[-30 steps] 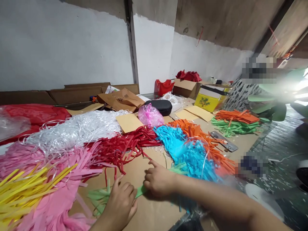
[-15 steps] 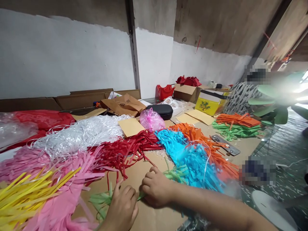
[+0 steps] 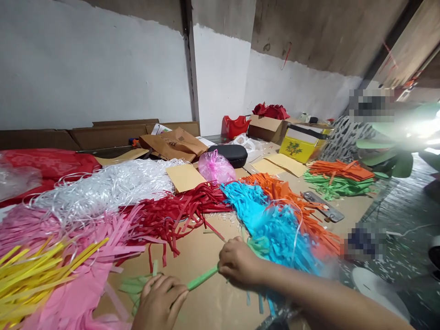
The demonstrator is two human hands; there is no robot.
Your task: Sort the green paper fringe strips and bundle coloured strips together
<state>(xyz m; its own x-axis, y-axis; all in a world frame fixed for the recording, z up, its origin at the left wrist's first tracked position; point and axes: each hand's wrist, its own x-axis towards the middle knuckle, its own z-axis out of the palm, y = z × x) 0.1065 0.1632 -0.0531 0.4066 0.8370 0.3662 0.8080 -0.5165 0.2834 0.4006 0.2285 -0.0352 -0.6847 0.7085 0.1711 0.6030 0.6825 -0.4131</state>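
A rolled bundle of green paper strips stretches between my two hands over the brown cardboard surface. My left hand grips its fringed left end at the bottom of the view. My right hand pinches the other end, just in front of the blue paper strip pile. Loose green fringe spreads left of my left hand.
Piles of strips ring the surface: yellow, pink, white, red, orange. A pink bag, black case, yellow box and cutter lie farther back. A person sits at far right.
My hands have drawn apart, the right moving right and the left dropping lower, and the green strips between them are now pulled out into a straight roll.
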